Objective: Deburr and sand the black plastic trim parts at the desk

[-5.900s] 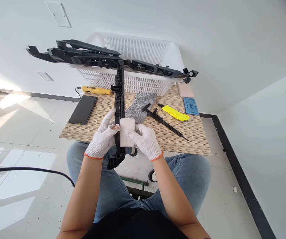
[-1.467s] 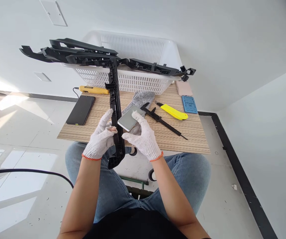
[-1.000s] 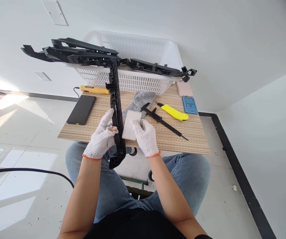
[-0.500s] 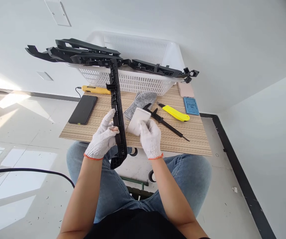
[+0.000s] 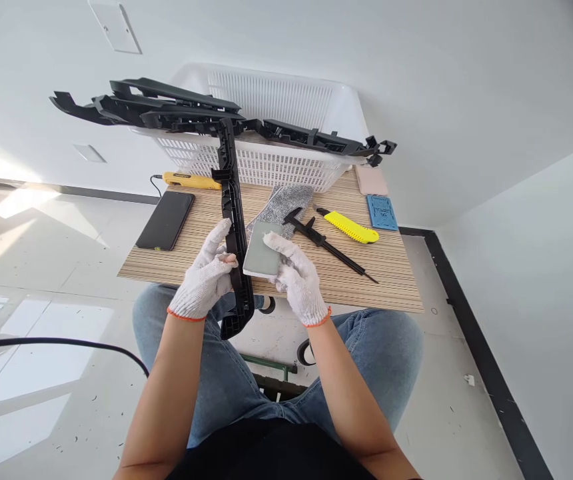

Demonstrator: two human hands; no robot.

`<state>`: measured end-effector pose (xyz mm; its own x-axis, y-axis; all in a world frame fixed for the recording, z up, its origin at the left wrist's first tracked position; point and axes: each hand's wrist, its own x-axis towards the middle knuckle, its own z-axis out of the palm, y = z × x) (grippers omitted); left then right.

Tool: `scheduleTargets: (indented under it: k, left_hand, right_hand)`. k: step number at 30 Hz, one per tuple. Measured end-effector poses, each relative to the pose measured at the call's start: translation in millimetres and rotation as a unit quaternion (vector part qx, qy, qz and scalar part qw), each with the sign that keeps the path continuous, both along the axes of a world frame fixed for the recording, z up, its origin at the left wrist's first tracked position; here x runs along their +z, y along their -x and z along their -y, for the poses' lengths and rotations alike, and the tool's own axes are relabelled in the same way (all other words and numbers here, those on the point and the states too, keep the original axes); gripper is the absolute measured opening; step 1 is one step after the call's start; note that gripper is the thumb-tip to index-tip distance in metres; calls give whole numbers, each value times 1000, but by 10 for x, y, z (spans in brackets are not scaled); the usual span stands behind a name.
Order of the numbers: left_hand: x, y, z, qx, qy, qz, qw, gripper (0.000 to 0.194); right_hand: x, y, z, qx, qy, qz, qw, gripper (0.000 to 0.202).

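Note:
A long black plastic part [image 5: 234, 200] stands lengthwise over the table's front edge, its lower end past the edge. My left hand [image 5: 204, 277], in a white glove with an orange cuff, is closed round its lower half. In my right hand [image 5: 299, 277], also gloved, is a flat pad [image 5: 262, 250] with a grey-green face and white edges, thumb on top and fingers beneath. The pad is just right of the black part. Behind it lie a grey cloth [image 5: 286, 203] and black calipers [image 5: 324, 245].
More black parts [image 5: 166, 110] lie across a white basket [image 5: 276, 163] at the back. On the wooden table [image 5: 366, 283] are a phone [image 5: 165, 221], a yellow corded tool [image 5: 191, 181], a yellow cutter [image 5: 351, 227], a blue pad [image 5: 382, 212] and a pink one [image 5: 371, 181].
The pad in my right hand has turned, showing its grey-green face instead of the white one, and has moved left toward the black part. My left hand keeps its hold.

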<state>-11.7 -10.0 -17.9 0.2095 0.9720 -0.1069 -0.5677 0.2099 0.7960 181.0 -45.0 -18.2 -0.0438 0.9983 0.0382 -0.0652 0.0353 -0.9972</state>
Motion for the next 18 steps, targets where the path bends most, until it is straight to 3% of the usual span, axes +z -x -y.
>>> scheduleTargets:
  k: [6, 9, 13, 18]
  left_hand:
    - [-33, 18, -13, 8, -6, -25, 1000, 78]
    - [-46, 20, -32, 31, -14, -23, 999, 73]
    - [-31, 23, -53, 35, -11, -27, 999, 72]
    - [24, -48, -61, 42, 12, -9, 999, 60]
  right_hand:
    - [113, 4, -21, 25, -60, 65, 996, 31]
    - [154, 21, -23, -8, -50, 67, 996, 31]
    - [132, 50, -33, 4, -39, 80, 996, 27]
    - [34, 58, -66, -118, -30, 72, 990, 41]
